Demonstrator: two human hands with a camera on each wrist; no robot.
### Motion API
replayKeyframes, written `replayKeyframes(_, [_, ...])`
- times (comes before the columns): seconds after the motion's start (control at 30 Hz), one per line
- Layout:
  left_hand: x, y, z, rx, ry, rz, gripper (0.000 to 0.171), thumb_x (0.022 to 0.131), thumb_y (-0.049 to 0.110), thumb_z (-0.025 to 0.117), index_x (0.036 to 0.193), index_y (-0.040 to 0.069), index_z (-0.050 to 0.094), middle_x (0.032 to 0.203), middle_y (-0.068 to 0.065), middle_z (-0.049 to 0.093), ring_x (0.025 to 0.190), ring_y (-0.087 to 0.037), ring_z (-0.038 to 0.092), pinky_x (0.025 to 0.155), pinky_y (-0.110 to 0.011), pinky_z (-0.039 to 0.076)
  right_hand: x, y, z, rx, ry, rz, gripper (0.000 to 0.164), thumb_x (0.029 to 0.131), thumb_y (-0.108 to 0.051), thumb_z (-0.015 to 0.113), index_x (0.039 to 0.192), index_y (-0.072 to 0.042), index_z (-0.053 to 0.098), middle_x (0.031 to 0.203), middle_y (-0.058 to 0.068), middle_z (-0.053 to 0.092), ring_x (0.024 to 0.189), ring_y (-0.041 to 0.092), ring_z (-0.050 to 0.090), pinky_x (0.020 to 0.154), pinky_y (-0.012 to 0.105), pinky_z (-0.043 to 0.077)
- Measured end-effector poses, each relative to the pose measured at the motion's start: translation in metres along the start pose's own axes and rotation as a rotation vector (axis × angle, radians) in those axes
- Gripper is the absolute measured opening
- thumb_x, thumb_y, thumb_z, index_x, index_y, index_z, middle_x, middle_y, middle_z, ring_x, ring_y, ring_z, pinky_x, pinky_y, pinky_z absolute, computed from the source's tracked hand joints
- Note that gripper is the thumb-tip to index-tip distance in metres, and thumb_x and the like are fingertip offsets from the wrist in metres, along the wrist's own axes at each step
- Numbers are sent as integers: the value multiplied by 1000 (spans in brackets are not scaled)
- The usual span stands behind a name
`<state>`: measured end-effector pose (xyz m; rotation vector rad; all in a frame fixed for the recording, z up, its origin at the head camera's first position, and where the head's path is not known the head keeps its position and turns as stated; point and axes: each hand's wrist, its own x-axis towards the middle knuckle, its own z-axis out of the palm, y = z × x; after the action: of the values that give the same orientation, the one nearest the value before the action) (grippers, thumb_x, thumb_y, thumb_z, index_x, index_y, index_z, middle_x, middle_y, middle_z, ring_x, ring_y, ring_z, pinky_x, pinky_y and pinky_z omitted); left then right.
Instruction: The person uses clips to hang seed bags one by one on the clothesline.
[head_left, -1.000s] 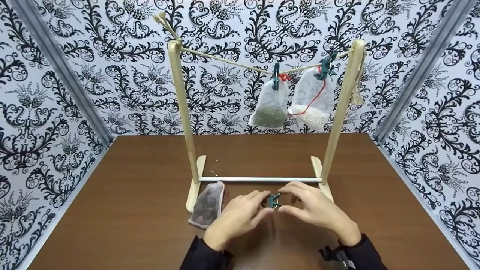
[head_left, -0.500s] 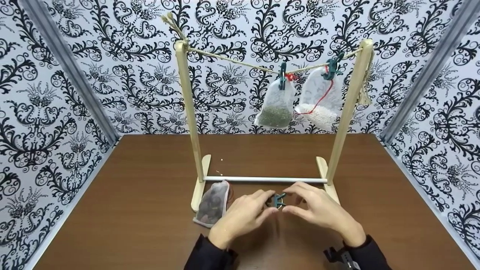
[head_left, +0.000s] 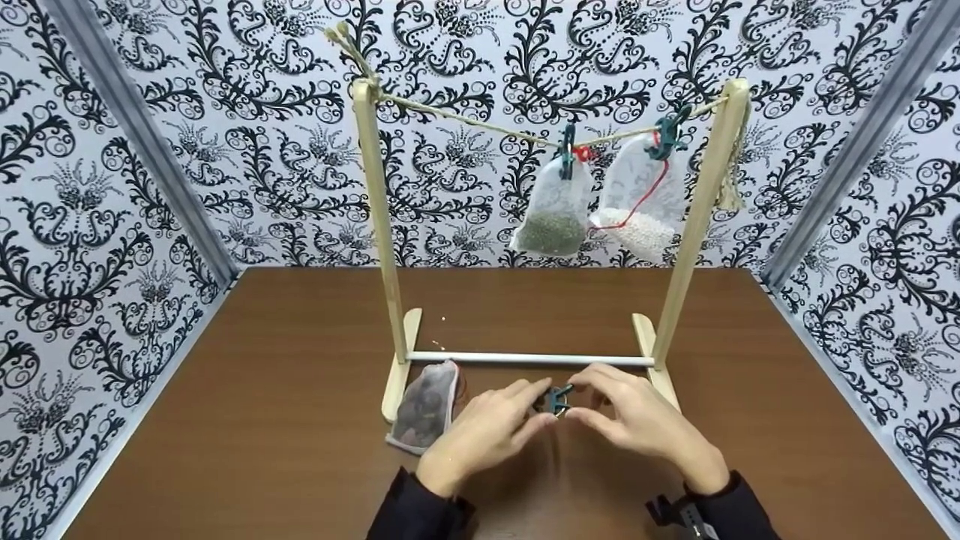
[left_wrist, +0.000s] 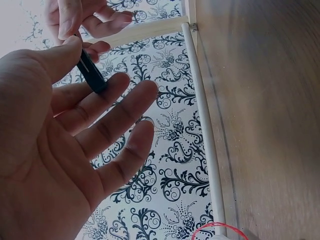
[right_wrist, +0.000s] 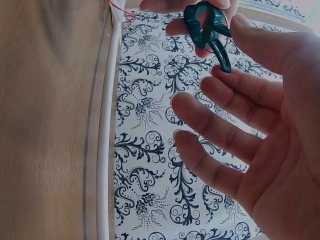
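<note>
Between my two hands, above the table, is a dark green spring clip point(head_left: 558, 401), also plain in the right wrist view point(right_wrist: 211, 31). My right hand point(head_left: 637, 412) pinches its two handles with thumb and index fingertips; the other fingers are spread. My left hand point(head_left: 491, 427) pinches the opposite side of the clip between thumb and fingertip, the rest of its fingers loosely extended. By my left hand lies a grey mesh bag point(head_left: 426, 406) with dark contents and a red cord. Two white mesh bags hang from the rope: one with green contents point(head_left: 555, 225), one with white grains point(head_left: 641, 217).
A wooden frame point(head_left: 381, 225) stands on the brown table point(head_left: 300, 390), with a white crossbar point(head_left: 525, 359) low between its posts. A sagging rope point(head_left: 465, 120) joins the post tops, and green clips point(head_left: 568, 150) hold the hanging bags. Patterned walls enclose the table.
The view has shifted slightly, so everything appears a little further right than a second ago. Both hands keep hold of the clip, with barely any movement.
</note>
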<state>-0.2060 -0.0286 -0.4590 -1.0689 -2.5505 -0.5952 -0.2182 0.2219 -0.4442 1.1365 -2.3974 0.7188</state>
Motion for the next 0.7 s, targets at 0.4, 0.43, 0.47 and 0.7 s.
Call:
replayKeyframes(0.4, [2, -2, -1, -35, 50, 20, 53, 106, 44, 50, 146, 9, 55, 101, -1, 70, 76, -10, 65, 68, -25, 52, 4, -1, -1, 43, 110, -64, 25, 85, -15, 83, 106, -11, 69, 91, -1, 69, 72, 3, 62, 65, 13, 50])
replayKeyframes(0.43, [2, -2, -2, -28, 59, 17, 52, 107, 43, 50, 146, 9, 55, 102, -1, 70, 75, -10, 65, 68, -26, 52, 4, 0, -2, 42, 123, -62, 25, 85, -14, 83, 105, -11, 69, 90, -2, 69, 72, 1, 61, 65, 11, 49])
replayKeyframes(0.47, [2, -3, -3, -24, 69, 13, 51, 107, 42, 50, 146, 9, 56, 102, -1, 70, 75, -12, 65, 68, -27, 53, 4, 0, -2, 36, 141, -64, 25, 84, -13, 84, 104, -12, 70, 88, -2, 69, 71, 0, 61, 64, 11, 49])
replayKeyframes(0.7, [0, -14, -7, 77, 224, -24, 41, 104, 35, 58, 136, 10, 64, 110, -3, 73, 96, -19, 70, 84, -35, 57, 6, 1, -6, 8, 252, -84, 25, 79, -9, 87, 97, -14, 71, 81, -8, 65, 66, -1, 60, 59, 12, 48])
